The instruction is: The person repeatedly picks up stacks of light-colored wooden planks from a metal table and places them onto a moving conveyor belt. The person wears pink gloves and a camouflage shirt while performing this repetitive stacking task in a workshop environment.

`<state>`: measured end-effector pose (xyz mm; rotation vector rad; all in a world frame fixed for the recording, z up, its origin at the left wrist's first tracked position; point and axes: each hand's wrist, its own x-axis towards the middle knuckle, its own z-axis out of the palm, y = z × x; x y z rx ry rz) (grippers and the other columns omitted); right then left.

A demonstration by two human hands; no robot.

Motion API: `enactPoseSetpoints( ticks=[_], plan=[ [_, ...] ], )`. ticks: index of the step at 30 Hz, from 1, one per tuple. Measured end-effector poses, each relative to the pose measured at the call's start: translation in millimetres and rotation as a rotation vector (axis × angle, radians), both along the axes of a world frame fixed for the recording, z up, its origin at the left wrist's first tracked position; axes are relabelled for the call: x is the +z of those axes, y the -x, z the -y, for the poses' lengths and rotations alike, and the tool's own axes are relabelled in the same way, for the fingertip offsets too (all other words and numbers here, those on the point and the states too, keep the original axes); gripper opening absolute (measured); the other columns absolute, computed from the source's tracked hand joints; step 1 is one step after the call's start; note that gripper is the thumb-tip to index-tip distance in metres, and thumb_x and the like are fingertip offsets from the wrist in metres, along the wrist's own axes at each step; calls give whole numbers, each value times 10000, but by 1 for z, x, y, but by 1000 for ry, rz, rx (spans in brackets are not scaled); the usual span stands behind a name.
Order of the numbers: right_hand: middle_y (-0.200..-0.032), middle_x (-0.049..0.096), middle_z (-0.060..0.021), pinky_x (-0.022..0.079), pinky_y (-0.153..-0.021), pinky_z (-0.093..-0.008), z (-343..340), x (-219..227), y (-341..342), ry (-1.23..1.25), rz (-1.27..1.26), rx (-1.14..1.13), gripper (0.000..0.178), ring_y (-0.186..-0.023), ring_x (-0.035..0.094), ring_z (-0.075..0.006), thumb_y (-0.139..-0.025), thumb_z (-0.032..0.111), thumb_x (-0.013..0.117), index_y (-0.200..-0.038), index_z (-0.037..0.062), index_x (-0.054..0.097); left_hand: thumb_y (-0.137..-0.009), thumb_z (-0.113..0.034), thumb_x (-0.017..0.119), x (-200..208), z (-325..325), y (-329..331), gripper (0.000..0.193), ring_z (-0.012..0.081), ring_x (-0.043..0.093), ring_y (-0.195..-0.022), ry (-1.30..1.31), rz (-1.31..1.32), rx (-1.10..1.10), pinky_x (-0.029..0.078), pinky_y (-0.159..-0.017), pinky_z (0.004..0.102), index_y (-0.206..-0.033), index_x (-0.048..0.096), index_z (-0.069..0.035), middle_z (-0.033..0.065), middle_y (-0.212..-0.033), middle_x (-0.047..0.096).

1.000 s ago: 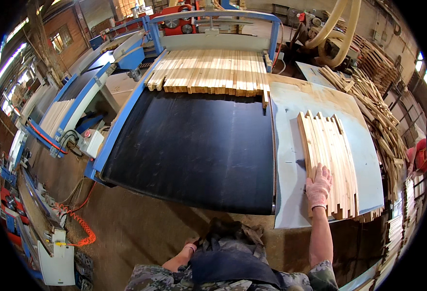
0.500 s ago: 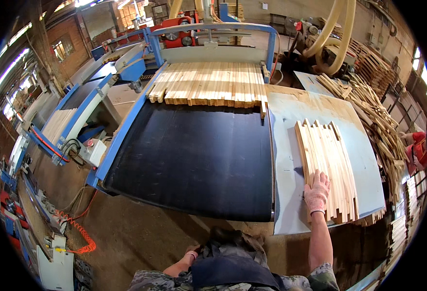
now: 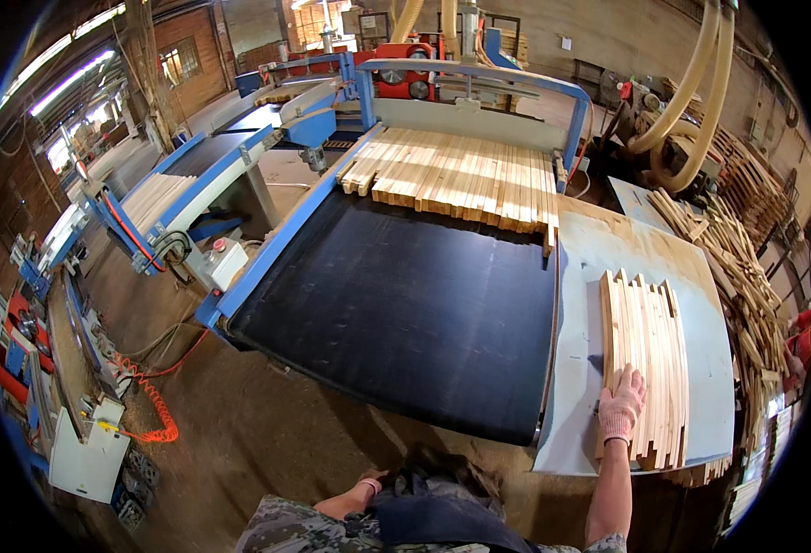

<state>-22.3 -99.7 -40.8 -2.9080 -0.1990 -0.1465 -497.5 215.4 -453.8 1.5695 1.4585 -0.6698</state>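
My right hand (image 3: 622, 404), in a pale knitted glove, lies with its fingers stretched out on the near left part of a bundle of wooden strips (image 3: 650, 341). These strips lie side by side, their ends uneven, on a light blue-grey tabletop (image 3: 576, 387) to the right. Low in front of my body is my left hand (image 3: 371, 483), its fingers mostly hidden by dark clothing. Beyond the bare part of a black conveyor belt (image 3: 405, 313), a packed row of wooden strips (image 3: 461, 175) lies across it; one strip at the right end juts toward me.
A blue frame (image 3: 479, 69) spans the belt's far end. Left of it stand a second conveyor (image 3: 203, 152) and a white control box (image 3: 228, 263). An orange coiled hose (image 3: 152, 405) hangs lower left. Loose wood (image 3: 728, 267) is heaped beyond the tabletop, near thick hoses (image 3: 696, 83).
The view has turned left, so the belt and tabletop appear farther right and a little lower. My right hand stays on the strips, with no clear shift against them.
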Motion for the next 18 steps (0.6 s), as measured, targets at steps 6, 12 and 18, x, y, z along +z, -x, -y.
enactPoseSetpoints(
  ticks=[6, 12, 18],
  plan=[
    [-1678, 427, -223, 309, -1311, -479, 1, 0, 0, 4, -6, -9, 836, -1570, 360, -409, -900, 193, 770, -1651, 91, 417, -991, -682, 606, -4, 5, -2, 709, 373, 642, -1315, 121, -61, 143, 497, -1065, 510, -1427, 701, -131, 143, -1453, 691],
    [-1681, 428, -211, 298, -1318, -475, -4, 4, 3, 22, -11, -14, 850, -1574, 360, -397, -908, 213, 774, -1664, 103, 401, -1027, -653, 575, -6, 11, -4, 697, 362, 632, -1326, 15, 78, 3, 489, -1080, 506, -1494, 654, -142, 116, -1493, 672],
    [-1678, 434, -201, 296, -1320, -472, 1, -2, 1, 46, 13, -4, 848, -1575, 359, -390, -912, 222, 773, -1666, 112, 401, -1017, -646, 589, -6, 14, -3, 676, 352, 631, -1332, -38, 214, 20, 495, -1080, 500, -1442, 698, -132, 102, -1495, 675]
  ],
)
